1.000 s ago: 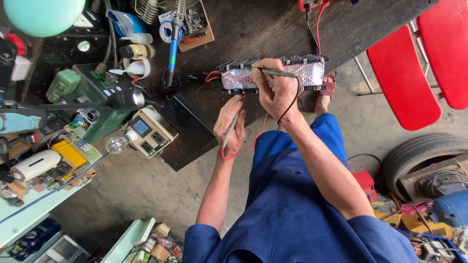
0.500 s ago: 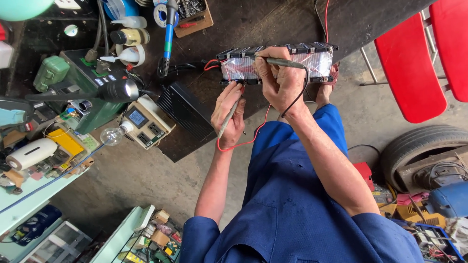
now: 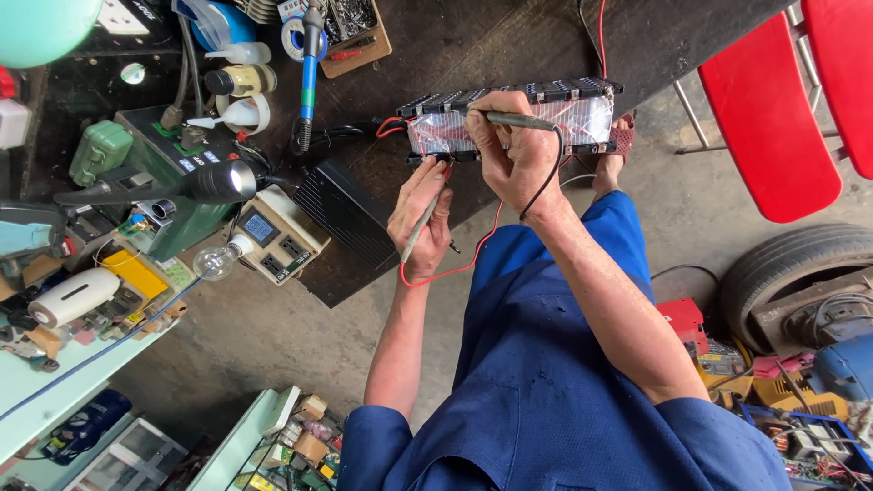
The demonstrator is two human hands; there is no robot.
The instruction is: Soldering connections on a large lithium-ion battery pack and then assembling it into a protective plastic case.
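Cluttered workshop bench (image 3: 509, 36): we press our right hand's (image 3: 514, 159) dark probe (image 3: 514, 119) and left hand's (image 3: 420, 218) grey probe (image 3: 420, 223), both gripped tight, to the battery pack (image 3: 509, 123) at its near edge; a slip may short exposed terminals.

Small bluish rectangular screen (image 3: 259, 227) on cream meter box (image 3: 277, 238), left of centre; colourful small cartons (image 3: 305, 436) bottom centre-left.

1. My dark, stained desk (image 3: 509, 36) stands over a grey concrete floor (image 3: 273, 336).
2. A red chair (image 3: 773, 118) is beside it, near a tyre (image 3: 791, 264).
3. A pale shelf (image 3: 55, 400) carries clutter; daylight is even.
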